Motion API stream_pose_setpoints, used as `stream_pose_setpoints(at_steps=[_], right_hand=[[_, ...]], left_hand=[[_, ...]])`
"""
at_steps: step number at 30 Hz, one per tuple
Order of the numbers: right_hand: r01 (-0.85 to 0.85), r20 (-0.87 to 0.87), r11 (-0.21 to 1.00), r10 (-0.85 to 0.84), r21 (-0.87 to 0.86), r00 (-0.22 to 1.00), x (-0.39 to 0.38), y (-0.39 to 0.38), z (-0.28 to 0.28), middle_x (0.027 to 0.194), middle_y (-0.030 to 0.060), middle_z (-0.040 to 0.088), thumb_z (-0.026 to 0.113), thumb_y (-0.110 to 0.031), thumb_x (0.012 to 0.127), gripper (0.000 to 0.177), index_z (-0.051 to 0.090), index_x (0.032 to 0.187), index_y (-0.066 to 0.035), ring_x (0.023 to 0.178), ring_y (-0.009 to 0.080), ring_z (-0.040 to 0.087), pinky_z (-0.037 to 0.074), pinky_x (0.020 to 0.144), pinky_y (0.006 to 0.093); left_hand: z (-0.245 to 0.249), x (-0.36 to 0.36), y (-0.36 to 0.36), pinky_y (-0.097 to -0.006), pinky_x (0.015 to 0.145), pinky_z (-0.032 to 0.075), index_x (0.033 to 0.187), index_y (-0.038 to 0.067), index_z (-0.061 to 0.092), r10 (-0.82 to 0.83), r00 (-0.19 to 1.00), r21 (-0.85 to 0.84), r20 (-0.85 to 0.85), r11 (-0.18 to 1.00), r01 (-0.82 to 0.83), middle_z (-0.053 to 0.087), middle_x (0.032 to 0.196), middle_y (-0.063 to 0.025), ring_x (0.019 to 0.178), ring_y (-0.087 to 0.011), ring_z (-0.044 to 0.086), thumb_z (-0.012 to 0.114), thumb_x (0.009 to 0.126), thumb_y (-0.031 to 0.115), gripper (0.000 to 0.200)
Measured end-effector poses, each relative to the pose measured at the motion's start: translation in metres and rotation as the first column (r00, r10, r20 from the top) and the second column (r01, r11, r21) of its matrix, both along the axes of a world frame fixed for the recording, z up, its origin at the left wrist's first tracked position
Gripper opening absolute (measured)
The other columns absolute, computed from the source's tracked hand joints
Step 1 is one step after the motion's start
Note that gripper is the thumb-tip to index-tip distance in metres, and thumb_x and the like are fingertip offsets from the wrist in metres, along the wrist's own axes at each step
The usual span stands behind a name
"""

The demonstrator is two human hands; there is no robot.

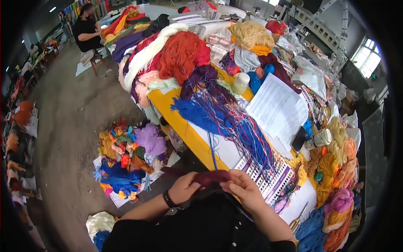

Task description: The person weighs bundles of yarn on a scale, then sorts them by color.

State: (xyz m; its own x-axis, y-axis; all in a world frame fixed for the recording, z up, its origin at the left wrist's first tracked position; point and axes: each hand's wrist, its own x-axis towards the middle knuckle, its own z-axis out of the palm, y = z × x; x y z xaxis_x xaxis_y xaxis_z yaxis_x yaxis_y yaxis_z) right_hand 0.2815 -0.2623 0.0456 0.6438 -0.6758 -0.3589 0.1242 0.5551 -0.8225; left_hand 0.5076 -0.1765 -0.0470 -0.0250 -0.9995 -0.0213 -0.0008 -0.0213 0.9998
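My left hand [183,187] and my right hand [244,190] both grip a dark maroon bundle of yarn [211,177], held between them just above my lap. A black band sits on my left wrist. Right in front of my hands lies a white perforated card [268,176] with many yarn strands threaded into it. Blue, purple and red strands [235,126] trail from that card up the yellow table [184,130].
Piles of orange, red, cream and yellow yarn [176,54] cover the table's far end, with white printed sheets [277,107], a bottle [240,82], a can [319,138] and a phone [299,138]. A heap of colored skeins [126,164] lies on the floor at left. A seated person [87,31] works far back.
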Motion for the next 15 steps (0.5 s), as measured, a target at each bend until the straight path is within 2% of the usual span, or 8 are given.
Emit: stream_pose_setpoints(at_steps=[1,4,5,6,7,8,9,15], right_hand=[[-0.031,-0.066,0.998,0.027,-0.054,0.997,-0.008,-0.003,0.001,0.132,0.0135,0.05,0.056,0.001,0.092,0.047,0.038,0.135,-0.005,0.115,0.0227,0.055,0.043,0.101,0.0341],[0.038,-0.167,0.979,-0.072,-0.199,0.983,-0.043,0.0,-0.003,0.127,0.013,0.055,0.055,0.0,0.093,0.038,0.046,0.129,-0.003,0.115,0.0203,0.056,0.045,0.095,0.0314],[0.049,-0.162,0.978,-0.083,-0.202,0.983,-0.056,0.003,-0.005,0.127,0.013,0.055,0.055,0.0,0.093,0.038,0.046,0.129,-0.003,0.115,0.0203,0.056,0.045,0.095,0.0314],[0.091,-0.196,0.982,-0.122,-0.163,0.973,-0.07,0.008,-0.008,0.12,0.0123,0.059,0.055,-0.003,0.093,0.033,0.05,0.125,-0.002,0.11,0.0213,0.059,0.047,0.093,0.0322],[0.136,-0.228,0.983,-0.162,-0.125,0.96,-0.082,0.014,-0.013,0.113,0.0116,0.063,0.056,-0.005,0.093,0.029,0.054,0.121,-0.001,0.104,0.0223,0.061,0.049,0.09,0.033],[0.155,-0.22,0.98,-0.18,-0.128,0.959,-0.091,0.02,-0.019,0.113,0.0116,0.063,0.056,-0.005,0.093,0.029,0.054,0.121,-0.001,0.104,0.0223,0.061,0.049,0.09,0.033],[0.189,-0.266,0.971,-0.222,-0.143,0.938,-0.1,0.027,-0.024,0.11,0.0115,0.065,0.055,-0.006,0.094,0.025,0.056,0.117,0.0,0.101,0.0213,0.062,0.049,0.089,0.0324],[0.296,-0.4,0.945,-0.328,-0.141,0.856,-0.111,0.05,-0.031,0.098,0.0073,0.066,0.054,-0.009,0.095,0.019,0.061,0.109,0.002,0.09,0.0144,0.061,0.049,0.081,0.027]], left_hand=[[0.001,0.004,0.005,-0.0317,0.077,0.051,0.119,-0.001,0.051,0.161,0.984,0.082,-0.074,0.985,-0.155,0.065,0.096,-0.0128,0.08,-0.0201,0.066,0.052,0.093,0.014,0.029],[-0.004,0.05,0.008,-0.0301,0.066,0.049,0.102,0.001,0.052,0.623,0.77,-0.031,0.14,0.78,-0.626,0.063,0.085,-0.0084,0.073,-0.0169,0.063,0.047,0.097,0.017,0.018],[-0.003,0.069,0.006,-0.0297,0.063,0.047,0.099,0.001,0.052,0.738,0.594,-0.273,0.319,0.672,-0.689,0.06,0.08,-0.0068,0.069,-0.0152,0.058,0.048,0.097,0.018,0.017],[0.009,0.09,0.001,-0.0293,0.062,0.045,0.095,0.002,0.051,0.833,0.541,-0.121,0.121,0.553,-0.824,0.057,0.077,-0.004,0.067,-0.0139,0.054,0.048,0.098,0.018,0.017],[0.022,0.109,-0.006,-0.028,0.062,0.044,0.094,0.004,0.051,0.868,0.496,-0.15,-0.032,0.487,-0.861,0.057,0.077,-0.0027,0.067,-0.0129,0.052,0.047,0.099,0.019,0.016],[0.061,0.113,-0.017,-0.0274,0.061,0.044,0.094,0.006,0.051,0.895,0.446,-0.356,0.024,0.425,-0.832,0.056,0.078,-0.0019,0.068,-0.0119,0.052,0.045,0.1,0.02,0.016],[0.081,0.122,-0.034,-0.026,0.06,0.043,0.098,0.007,0.051,0.93,0.354,-0.288,-0.102,0.314,-0.905,0.056,0.077,-0.0013,0.067,-0.0105,0.052,0.044,0.1,0.022,0.017],[0.209,0.226,-0.187,-0.0224,0.054,0.041,0.104,0.005,0.057,0.789,0.556,-0.539,-0.26,0.359,-0.762,0.057,0.082,-0.0012,0.064,-0.0079,0.05,0.049,0.098,0.025,0.022]])
